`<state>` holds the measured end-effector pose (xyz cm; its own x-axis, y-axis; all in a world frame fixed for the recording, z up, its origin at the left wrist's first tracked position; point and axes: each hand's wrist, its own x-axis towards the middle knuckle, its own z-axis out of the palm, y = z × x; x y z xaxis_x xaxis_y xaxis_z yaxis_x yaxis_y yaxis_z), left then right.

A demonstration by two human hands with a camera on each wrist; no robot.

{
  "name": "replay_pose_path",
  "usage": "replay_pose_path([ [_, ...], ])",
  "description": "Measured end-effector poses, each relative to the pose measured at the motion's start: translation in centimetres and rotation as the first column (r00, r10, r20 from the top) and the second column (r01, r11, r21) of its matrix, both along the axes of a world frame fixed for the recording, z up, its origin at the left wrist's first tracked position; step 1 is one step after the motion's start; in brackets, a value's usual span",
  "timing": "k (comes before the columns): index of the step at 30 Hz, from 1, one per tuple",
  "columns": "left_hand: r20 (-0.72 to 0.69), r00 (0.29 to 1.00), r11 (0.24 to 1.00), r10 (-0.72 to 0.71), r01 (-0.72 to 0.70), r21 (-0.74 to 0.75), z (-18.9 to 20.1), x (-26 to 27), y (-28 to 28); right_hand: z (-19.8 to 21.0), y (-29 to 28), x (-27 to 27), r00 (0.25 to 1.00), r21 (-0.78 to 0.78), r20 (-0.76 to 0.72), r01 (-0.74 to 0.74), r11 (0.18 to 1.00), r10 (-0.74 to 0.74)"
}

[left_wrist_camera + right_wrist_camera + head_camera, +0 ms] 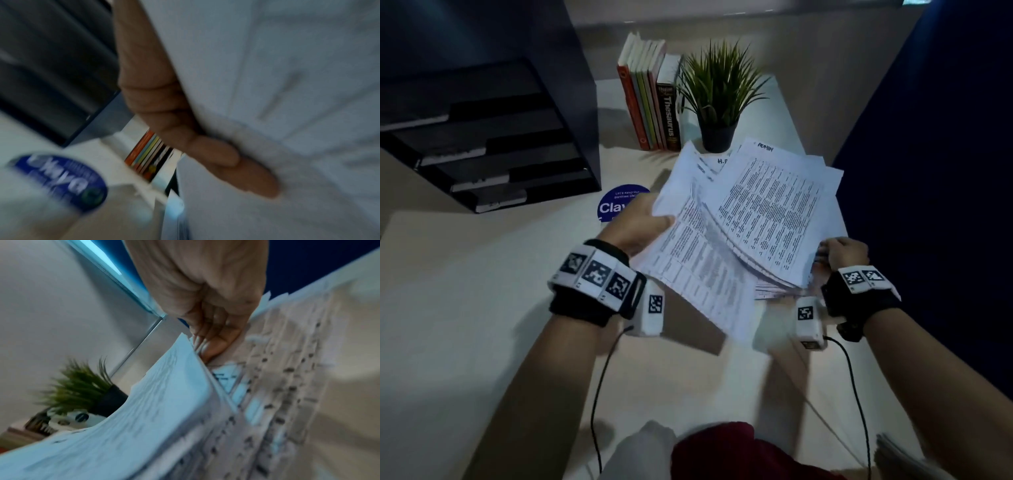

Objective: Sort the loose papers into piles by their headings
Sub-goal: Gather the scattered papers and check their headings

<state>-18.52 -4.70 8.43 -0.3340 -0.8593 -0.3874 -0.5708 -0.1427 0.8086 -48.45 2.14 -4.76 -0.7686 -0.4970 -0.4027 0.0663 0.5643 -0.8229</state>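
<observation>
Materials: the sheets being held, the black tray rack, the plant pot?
Sheets: thin matte printed paper, bending and fanning in both hands. Tray rack: probably matte black plastic; dim light leaves it open. Plant pot: smooth black, likely plastic.

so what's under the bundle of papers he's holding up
Under the bundle of papers, more printed sheets lie on the desk. Their headings are covered. The left hand and right hand grip the bundle.

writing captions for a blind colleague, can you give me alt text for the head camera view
Two hands lift a messy sheaf of printed papers above a pale desk: the left hand grips its left edge, the right hand its near right corner. Behind stand a row of books, a potted plant and a black paper tray stack.
</observation>
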Motion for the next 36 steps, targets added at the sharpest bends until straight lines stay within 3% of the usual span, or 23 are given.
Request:
replay_pose_path([
  [2,0.125,0.99,0.991,-0.071,0.084,-0.102,1.4,0.6,-0.5,0.2,-0.4,0.2,0.996,-0.018,0.088,-0.014,1.0,0.015],
  [4,0.242,0.967,0.964,-0.083,0.14,-0.227,2.4,1.1,-0.8,0.2,-0.8,0.2,0.988,0.034,0.108,-0.118,0.992,0.114],
  [8,0.271,0.961,0.876,-0.057,0.178,-0.449,5.6,1.5,-0.6,-0.7,-1.4,0.1,0.967,0.186,-0.048,-0.237,0.954,0.25],
  [10,0.206,0.976,0.803,-0.062,0.172,-0.571,7.9,1.2,-0.3,-1.4,-1.7,-0.2,0.952,0.2,-0.118,-0.256,0.946,0.283],
  [12,0.039,0.991,0.759,-0.127,0.122,-0.64,10.0,0.4,0.1,-1.8,-1.8,-0.5,0.936,0.211,-0.161,-0.277,0.937,0.313],
  [14,-0.146,0.956,0.737,-0.253,0.092,-0.669,11.7,-0.8,0.4,-2.1,-1.7,-0.8,0.928,0.227,-0.183,-0.283,0.932,0.326],
  [17,-0.393,0.856,0.778,-0.337,0.018,-0.628,11.6,-2.7,0.0,-1.9,-1.3,-1.1,0.947,0.162,-0.168,-0.247,0.955,0.274],
  [19,-0.547,0.812,0.897,-0.203,-0.069,-0.436,8.9,-3.7,-1.3,-4.0,-1.6,-3.2,0.959,0.118,-0.077,-0.263,0.958,0.273],
  [21,-0.581,0.814,0.973,-0.014,-0.123,-0.195,4.7,-4.5,-2.3,-8.6,-2.3,-6.6,0.969,0.059,0.025,-0.247,0.967,0.246],
  [23,-0.486,0.861,0.981,0.15,-0.191,-0.035,0.1,-5.3,-2.7,-6.7,-1.6,-6.3,0.973,0.028,0.099,-0.213,0.977,0.209],
  [25,-0.364,0.886,0.958,0.286,-0.27,0.097,-3.6,-5.9,-2.5,-0.2,-0.3,-3.2,0.979,0.067,0.039,-0.2,0.977,0.198],
  [27,-0.257,0.9,0.932,0.351,-0.308,0.191,-6.5,-6.3,-1.9,0.9,0.0,-3.4,0.985,0.068,0.026,-0.174,0.982,0.172],
  [29,-0.166,0.925,0.925,0.343,-0.302,0.231,-8.7,-6.5,-1.5,1.0,-0.4,-4.2,0.988,0.093,0.038,-0.151,0.984,0.149],
  [31,-0.069,0.954,0.932,0.293,-0.269,0.244,-10.5,-6.5,-1.3,0.7,-0.8,-4.5,0.975,0.186,0.009,-0.221,0.957,0.224],
  [34,0.156,0.958,0.938,0.239,-0.27,0.217,-11.7,-6.6,-1.5,0.5,-1.2,-3.8,0.921,0.365,-0.035,-0.35,0.863,0.388],
  [36,0.311,0.928,0.948,0.207,-0.269,0.172,-11.5,-6.6,-2.0,0.5,-1.6,-2.8,0.893,0.51,-0.091,-0.339,0.79,0.442],
])
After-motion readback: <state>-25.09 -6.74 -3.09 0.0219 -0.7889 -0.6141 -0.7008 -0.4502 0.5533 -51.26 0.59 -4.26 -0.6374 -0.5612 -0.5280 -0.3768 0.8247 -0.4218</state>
